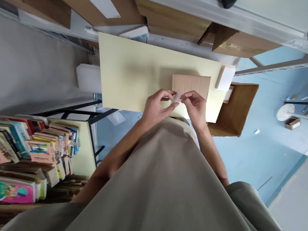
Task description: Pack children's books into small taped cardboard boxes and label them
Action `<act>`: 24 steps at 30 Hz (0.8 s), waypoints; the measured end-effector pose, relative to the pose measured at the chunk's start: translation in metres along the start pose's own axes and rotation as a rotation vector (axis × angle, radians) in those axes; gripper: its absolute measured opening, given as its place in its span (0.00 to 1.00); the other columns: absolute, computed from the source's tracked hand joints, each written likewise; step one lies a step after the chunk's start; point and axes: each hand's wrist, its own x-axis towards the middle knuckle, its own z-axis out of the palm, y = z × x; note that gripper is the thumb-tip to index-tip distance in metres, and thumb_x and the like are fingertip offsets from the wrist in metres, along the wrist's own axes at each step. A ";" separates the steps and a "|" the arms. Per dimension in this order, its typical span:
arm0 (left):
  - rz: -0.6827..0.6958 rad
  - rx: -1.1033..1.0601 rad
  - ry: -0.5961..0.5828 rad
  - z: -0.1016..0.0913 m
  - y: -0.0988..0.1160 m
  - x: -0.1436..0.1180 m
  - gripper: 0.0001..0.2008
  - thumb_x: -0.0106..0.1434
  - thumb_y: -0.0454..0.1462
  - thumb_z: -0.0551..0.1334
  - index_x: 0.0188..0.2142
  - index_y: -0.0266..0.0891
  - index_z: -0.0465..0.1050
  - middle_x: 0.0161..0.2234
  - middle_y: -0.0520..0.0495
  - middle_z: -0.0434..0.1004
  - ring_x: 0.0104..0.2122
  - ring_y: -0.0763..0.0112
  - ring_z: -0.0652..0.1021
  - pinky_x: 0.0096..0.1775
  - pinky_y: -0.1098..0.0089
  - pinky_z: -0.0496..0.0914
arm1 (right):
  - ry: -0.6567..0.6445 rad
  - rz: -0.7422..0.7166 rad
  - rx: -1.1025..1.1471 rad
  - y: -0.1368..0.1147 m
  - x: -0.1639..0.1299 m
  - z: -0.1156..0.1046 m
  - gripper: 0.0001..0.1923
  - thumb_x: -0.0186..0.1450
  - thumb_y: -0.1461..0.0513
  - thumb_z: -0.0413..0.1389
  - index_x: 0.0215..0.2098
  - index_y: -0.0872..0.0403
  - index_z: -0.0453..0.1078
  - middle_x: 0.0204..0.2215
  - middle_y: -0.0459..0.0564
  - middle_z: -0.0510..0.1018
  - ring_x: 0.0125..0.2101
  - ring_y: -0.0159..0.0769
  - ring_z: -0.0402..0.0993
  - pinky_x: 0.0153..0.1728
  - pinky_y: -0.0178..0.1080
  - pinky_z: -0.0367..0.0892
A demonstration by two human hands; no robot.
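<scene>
My left hand and my right hand meet over the near edge of a pale yellow table. Between their fingertips they pinch a small whitish translucent piece, which looks like tape or a label. Just beyond the hands a flat brown cardboard piece with fold lines lies on the table. A white block rests at the table's right edge.
An open cardboard box stands on the blue floor to the right of the table. Stacks of books fill a second table at the left. Cardboard cartons sit on shelving behind the table. A white stool stands at far right.
</scene>
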 end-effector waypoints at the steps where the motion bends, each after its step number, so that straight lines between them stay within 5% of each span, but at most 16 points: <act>1: -0.011 0.013 -0.002 0.007 0.000 0.002 0.16 0.71 0.50 0.75 0.42 0.45 0.75 0.54 0.41 0.89 0.58 0.56 0.88 0.60 0.54 0.82 | -0.012 0.001 0.019 0.003 0.001 -0.006 0.15 0.73 0.47 0.65 0.37 0.47 0.77 0.38 0.47 0.85 0.44 0.41 0.85 0.56 0.49 0.81; 8: -0.158 0.015 0.090 0.042 -0.012 0.015 0.26 0.73 0.64 0.69 0.41 0.46 0.73 0.40 0.47 0.85 0.44 0.62 0.86 0.47 0.62 0.80 | -0.183 -0.005 0.072 0.018 0.003 -0.053 0.24 0.74 0.37 0.67 0.47 0.47 0.82 0.49 0.52 0.88 0.53 0.43 0.86 0.60 0.50 0.82; 14: -0.274 -0.066 0.165 0.057 -0.017 0.018 0.29 0.74 0.68 0.63 0.42 0.47 0.72 0.39 0.48 0.83 0.44 0.61 0.86 0.44 0.63 0.82 | 0.044 0.024 -0.028 0.058 0.009 -0.101 0.22 0.73 0.39 0.67 0.46 0.48 0.82 0.45 0.51 0.89 0.47 0.41 0.86 0.57 0.48 0.83; 19: -0.276 -0.145 0.176 0.070 -0.009 0.016 0.31 0.72 0.71 0.62 0.41 0.47 0.70 0.40 0.45 0.84 0.46 0.58 0.87 0.45 0.60 0.83 | 0.004 0.110 0.025 0.084 0.018 -0.113 0.25 0.68 0.37 0.70 0.42 0.49 0.81 0.40 0.50 0.88 0.40 0.40 0.84 0.50 0.47 0.82; 24: -0.307 -0.094 0.217 0.081 -0.019 0.015 0.29 0.72 0.68 0.63 0.42 0.47 0.70 0.40 0.47 0.83 0.46 0.60 0.86 0.44 0.63 0.82 | -0.051 0.079 0.005 0.084 0.018 -0.116 0.21 0.72 0.41 0.68 0.38 0.49 0.79 0.36 0.48 0.87 0.39 0.40 0.82 0.50 0.47 0.81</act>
